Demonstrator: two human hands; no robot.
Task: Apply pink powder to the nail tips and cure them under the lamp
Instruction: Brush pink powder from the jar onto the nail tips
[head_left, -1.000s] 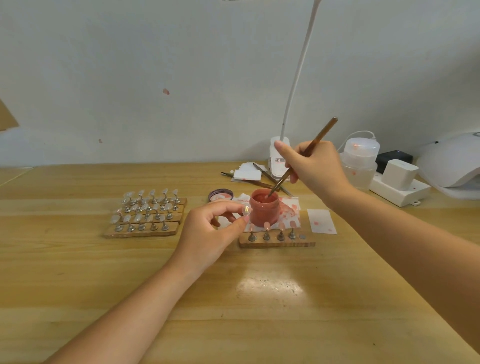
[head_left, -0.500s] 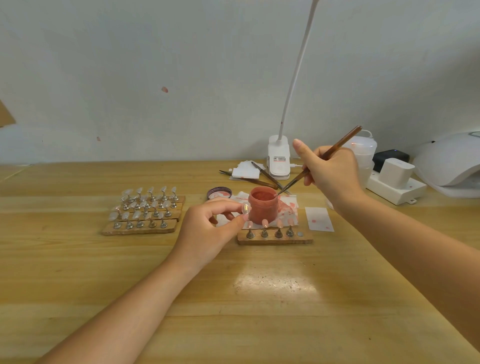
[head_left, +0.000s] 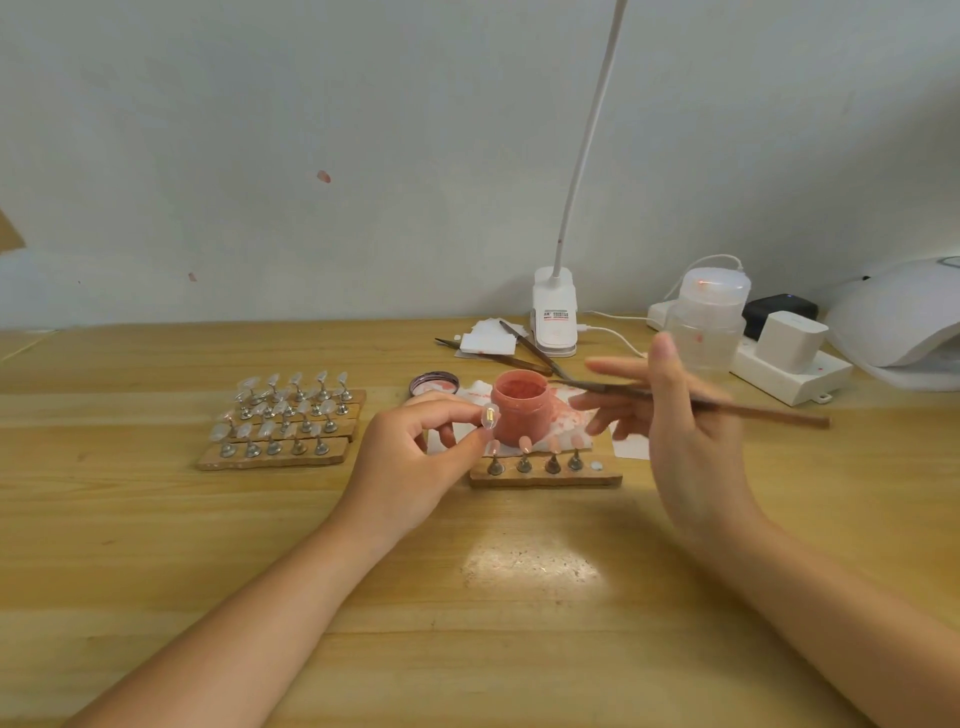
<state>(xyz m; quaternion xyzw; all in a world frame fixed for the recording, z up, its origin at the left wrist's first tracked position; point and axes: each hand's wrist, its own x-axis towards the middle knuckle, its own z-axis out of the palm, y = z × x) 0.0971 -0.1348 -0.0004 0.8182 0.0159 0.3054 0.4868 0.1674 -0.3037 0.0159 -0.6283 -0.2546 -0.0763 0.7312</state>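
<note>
An open jar of pink powder (head_left: 520, 409) stands at the table's middle, behind a small wooden holder (head_left: 545, 475) carrying several pink nail tips on metal stands. My left hand (head_left: 415, 462) pinches a clear nail tip on its stand (head_left: 489, 417) just left of the jar. My right hand (head_left: 670, 415), blurred with motion, holds a thin wooden brush (head_left: 753, 410) lying nearly level, its bristle end pointing left toward the jar. The white curing lamp (head_left: 893, 322) sits at the far right.
A larger wooden holder (head_left: 280, 447) with several clear nail tips lies to the left. The jar's lid (head_left: 434, 383), stained paper, spare brushes (head_left: 524, 353), a clip lamp base (head_left: 555, 322), a translucent bottle (head_left: 709, 322) and a power strip with a plug (head_left: 789, 364) crowd the back.
My right hand pulled the brush out of the jar, swung right and down, and the brush tipped from steeply slanted to nearly level. My left hand kept the nail tip in place.
</note>
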